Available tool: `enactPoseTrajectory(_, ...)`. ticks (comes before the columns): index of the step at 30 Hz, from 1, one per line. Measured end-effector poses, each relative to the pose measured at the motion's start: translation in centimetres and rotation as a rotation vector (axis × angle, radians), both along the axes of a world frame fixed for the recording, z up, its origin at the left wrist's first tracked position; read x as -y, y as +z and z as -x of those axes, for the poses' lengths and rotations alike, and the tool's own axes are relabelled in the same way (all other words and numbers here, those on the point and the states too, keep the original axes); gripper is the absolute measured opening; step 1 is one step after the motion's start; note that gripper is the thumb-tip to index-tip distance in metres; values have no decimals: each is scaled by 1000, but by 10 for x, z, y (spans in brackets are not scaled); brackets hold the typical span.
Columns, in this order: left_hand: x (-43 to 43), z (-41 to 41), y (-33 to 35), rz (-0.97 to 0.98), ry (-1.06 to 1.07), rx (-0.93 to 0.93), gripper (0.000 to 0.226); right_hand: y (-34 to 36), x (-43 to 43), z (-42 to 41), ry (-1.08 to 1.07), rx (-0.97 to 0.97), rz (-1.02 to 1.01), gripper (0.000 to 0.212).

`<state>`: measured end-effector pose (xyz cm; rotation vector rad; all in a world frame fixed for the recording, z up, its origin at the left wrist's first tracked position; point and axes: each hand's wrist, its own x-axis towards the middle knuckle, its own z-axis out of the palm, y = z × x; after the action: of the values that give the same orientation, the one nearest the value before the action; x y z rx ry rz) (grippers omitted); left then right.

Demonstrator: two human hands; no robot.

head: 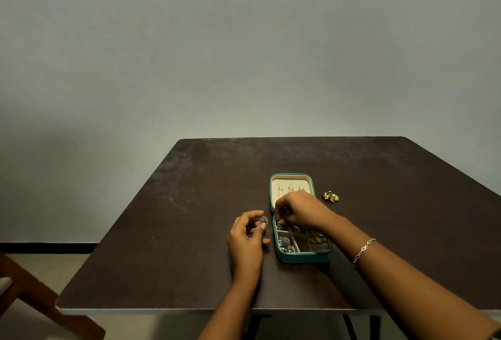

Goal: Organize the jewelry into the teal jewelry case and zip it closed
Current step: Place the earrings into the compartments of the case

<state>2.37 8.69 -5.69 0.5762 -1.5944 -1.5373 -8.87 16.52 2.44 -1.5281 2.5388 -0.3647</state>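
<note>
Nearest me, the left grip (246,239) pinches a dark silver flower-shaped earring (264,221) just left of the open teal rectangular zip case (301,258), which sits on the dark brown table (162,231). The right grip (301,210) curls down into the case's far-left compartment; I cannot tell whether it holds anything. I would seat each piece flat inside one divider, clear of the zip line. The cream-lined lid (291,177) lies open beyond, and a yellow-green floral piece (330,196) lies just right of it.
</note>
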Motion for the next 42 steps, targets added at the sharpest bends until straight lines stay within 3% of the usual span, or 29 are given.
enactPoseTrajectory(8,0,1,0,-22,-20,-9,37,-15,2,4,-41,-3,37,14)
enactPoseTrajectory(14,-2,0,3,-67,-45,-29,36,-1,-6,1,-83,212,413,12)
enactPoseTrajectory(18,-4,-4,8,-50,-71,-50,32,4,0,-10,85,261,299,20)
enactPoseTrajectory(23,-5,-6,12,-94,-106,-94,28,4,6,-14,62,234,340,15)
enactPoseTrajectory(28,-6,-6,14,-115,-134,-155,34,7,1,-14,84,196,232,13)
enactPoseTrajectory(33,-5,-5,14,-116,-150,-159,37,8,-3,-13,11,269,231,20)
enactPoseTrajectory(42,-5,-2,8,45,-80,60,33,-3,-11,1,-446,324,294,9)
